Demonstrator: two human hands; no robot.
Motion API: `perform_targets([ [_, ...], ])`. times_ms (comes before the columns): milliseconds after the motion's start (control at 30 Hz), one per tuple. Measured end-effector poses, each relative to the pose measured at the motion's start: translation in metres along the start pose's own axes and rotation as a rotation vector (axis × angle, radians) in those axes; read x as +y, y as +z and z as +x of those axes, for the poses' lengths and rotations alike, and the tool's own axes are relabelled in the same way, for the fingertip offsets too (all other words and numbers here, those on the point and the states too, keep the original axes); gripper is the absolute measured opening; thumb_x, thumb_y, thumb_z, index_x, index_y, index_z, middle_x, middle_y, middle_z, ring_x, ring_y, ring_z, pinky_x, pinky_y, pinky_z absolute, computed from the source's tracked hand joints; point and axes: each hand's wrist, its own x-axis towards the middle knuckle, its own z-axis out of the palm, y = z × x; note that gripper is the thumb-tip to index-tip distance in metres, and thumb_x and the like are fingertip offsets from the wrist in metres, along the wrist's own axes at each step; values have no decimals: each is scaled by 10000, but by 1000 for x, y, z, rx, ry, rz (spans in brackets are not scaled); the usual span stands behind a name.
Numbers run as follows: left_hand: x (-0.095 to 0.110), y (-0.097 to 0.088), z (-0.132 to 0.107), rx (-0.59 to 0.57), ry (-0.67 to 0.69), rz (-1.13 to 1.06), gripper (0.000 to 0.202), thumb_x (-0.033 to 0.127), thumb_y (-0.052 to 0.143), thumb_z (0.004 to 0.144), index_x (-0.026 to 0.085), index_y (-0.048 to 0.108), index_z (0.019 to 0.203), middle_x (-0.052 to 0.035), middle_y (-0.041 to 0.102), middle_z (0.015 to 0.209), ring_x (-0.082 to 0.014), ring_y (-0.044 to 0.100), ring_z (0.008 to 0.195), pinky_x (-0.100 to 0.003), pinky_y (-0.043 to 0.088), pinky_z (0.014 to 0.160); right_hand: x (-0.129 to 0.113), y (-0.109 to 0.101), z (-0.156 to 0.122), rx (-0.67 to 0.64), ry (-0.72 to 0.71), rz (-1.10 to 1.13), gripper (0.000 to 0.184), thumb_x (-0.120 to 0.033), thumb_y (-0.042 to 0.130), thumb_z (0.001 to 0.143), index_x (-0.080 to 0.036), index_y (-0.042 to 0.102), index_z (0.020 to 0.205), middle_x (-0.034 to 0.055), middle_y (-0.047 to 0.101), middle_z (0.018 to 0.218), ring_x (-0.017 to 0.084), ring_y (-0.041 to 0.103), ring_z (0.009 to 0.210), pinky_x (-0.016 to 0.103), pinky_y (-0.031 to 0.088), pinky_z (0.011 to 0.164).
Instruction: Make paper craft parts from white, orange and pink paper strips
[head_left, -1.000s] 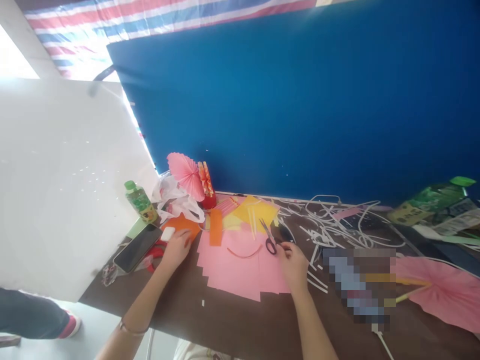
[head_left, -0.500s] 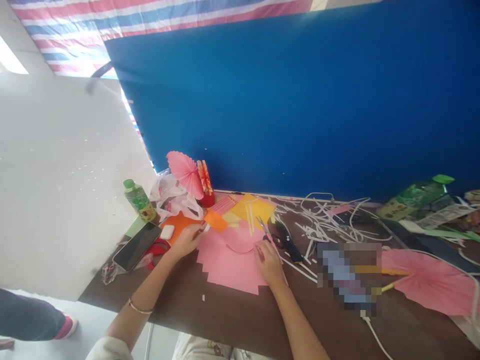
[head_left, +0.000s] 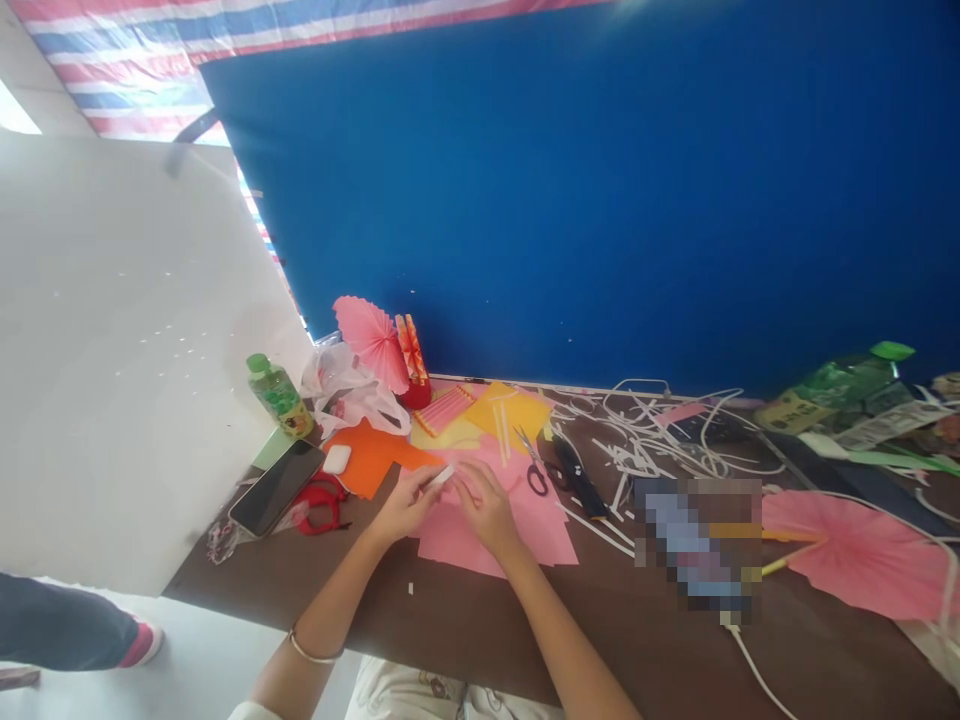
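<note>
Scissors (head_left: 533, 459) lie unheld. Left hand (head_left: 405, 506) and right hand (head_left: 491, 512), previously apart, have come together above pink sheets (head_left: 461, 545), toward the front edge of the bench (head_left: 450, 625); left pinches a white piece (head_left: 441, 477), right's grip unclear. Two-handed handling appears begun.

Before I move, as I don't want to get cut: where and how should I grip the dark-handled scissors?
Probably by the loops of the dark-handled scissors, from the table's near side: the loops face that edge; the blades point away toward the blue panel.
</note>
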Motion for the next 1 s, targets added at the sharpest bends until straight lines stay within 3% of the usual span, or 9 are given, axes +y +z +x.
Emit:
perform_targets([
  [233,19,5,-6,12,-77,-74,279,337,573,788,173,650,999,-42,688,772,-157,646,682,-254,479,699,-13,-19,5,53,-119,-50,236,-177,460,865,-205,629,1028,100,650,1037,199,600,994,376,518,852],
  [367,26,7,-7,14,-104,-76,296,341,586,778,185,651,1021,-45,694,781,-167,657,673,-250,485,652,-20,-31,8,14,-189,-130,245,-177,469,860,-195,634,1041,111,655,1056,212,601,1003,375,513,841],
  [467,29,10,-7,-73,-106,-123,334,333,567,795,186,623,1090,-55,693,837,-172,658,705,-287,487,727,-22,-39,11,-97,-229,-210,294,-175,450,861,-209,607,1107,111,647,1087,223,595,1021,385,505,830],
  [567,29,10,-6,-164,-69,-210,458,303,572,795,189,511,1235,-80,674,964,-191,638,870,-348,454,858,-18,-45,14,-135,-254,-208,322,-150,404,865,-210,605,1109,107,667,1049,219,612,989,380,503,811],
  [633,28,7,-8,-168,-8,-258,624,271,591,781,207,346,1352,-88,642,1061,-201,583,1013,-378,407,935,-15,-47,15,-80,-171,-158,321,-154,376,869,-208,621,1070,97,680,1016,211,625,960,374,500,811],
  [700,29,4,-11,-170,20,-227,709,253,614,759,228,274,1381,-90,601,1145,-209,526,1105,-391,365,983,-12,-48,16,-8,8,-95,305,-189,380,862,-210,638,1022,89,686,1001,211,634,931,369,501,804],
  [800,31,2,-17,-189,-28,-30,522,275,627,739,244,485,1240,-75,562,1211,-235,491,1142,-389,345,1001,-10,-45,14,35,237,-33,272,-244,425,822,-205,657,958,86,698,948,220,652,842,360,512,751],
  [867,32,4,-19,-205,-28,45,357,290,592,763,233,585,1115,-63,585,1180,-231,513,1110,-370,357,989,-9,-40,13,15,297,-10,272,-244,424,808,-192,657,937,76,708,854,203,657,724,330,521,670],
  [1000,30,11,-18,-214,-8,7,238,311,535,803,199,637,987,-57,652,1028,-198,580,978,-311,410,915,-7,-31,9,-60,359,41,281,-250,396,822,-151,652,887,36,674,648,157,614,534,268,499,521],
])
